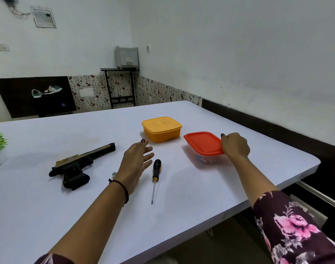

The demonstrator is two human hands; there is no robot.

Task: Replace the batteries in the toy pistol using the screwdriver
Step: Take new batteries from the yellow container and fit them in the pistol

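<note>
Floral sleeve (296,231), right forearm. White table (48,216). Toy pistol (77,166) lying left. Red-lidded container (203,142), lid edge pinched by right hand (235,145). Left hand (134,164), fingers spread, grasping nothing. Screwdriver (155,176) just beside it.

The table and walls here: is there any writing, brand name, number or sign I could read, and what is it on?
No text can be read anywhere in this view.
Toy pistol: no legible marking.
Screwdriver: handle shows no readable brand.
Yellow box: faint raised shape on the lid, too blurred to read.
Red lid: plain.
Wall panel: too small to read.
</note>
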